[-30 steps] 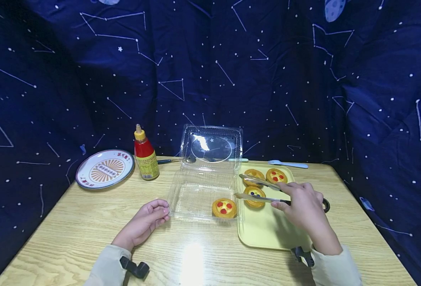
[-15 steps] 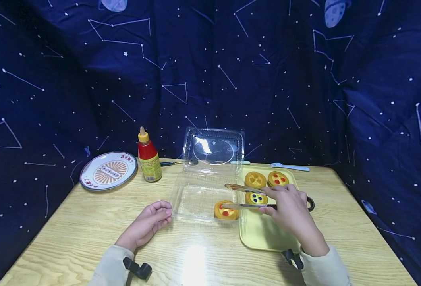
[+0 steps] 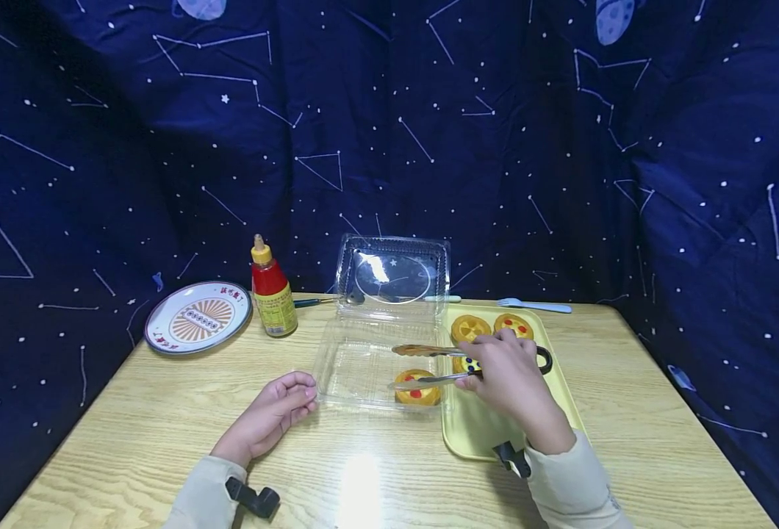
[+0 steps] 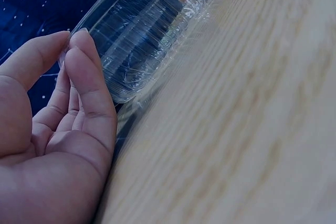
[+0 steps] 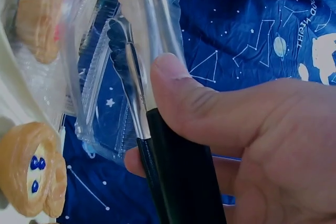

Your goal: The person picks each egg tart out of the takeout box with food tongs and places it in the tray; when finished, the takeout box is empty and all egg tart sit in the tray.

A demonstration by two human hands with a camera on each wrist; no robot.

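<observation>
My right hand (image 3: 489, 371) grips the black handles of metal tongs (image 3: 425, 365), thumb on top (image 5: 210, 103). The tongs' arms are spread and reach left over the open clear plastic box (image 3: 363, 353). In the box's front right corner lies a tart with red dots (image 3: 417, 389), just under the lower arm; I cannot tell whether they touch. My left hand (image 3: 297, 397) rests on the table, its relaxed fingertips (image 4: 79, 51) against the box's front left corner (image 4: 142, 40). On the yellow tray (image 3: 495, 433) lie three tarts: a plain yellow one (image 3: 469, 327), a red-dotted one (image 3: 514, 323) and a blue-dotted one (image 5: 31, 177).
A red sauce bottle (image 3: 270, 290) and a patterned plate (image 3: 198, 317) stand at the back left. A blue fork (image 3: 535, 305) and other cutlery lie behind the box's raised lid (image 3: 392, 272). Dark starry cloth surrounds the wooden table (image 3: 164, 426).
My right hand has carried the spread tongs leftwards, from over the tray's tarts to over the box and its red-dotted tart. The left hand has stayed at the box corner.
</observation>
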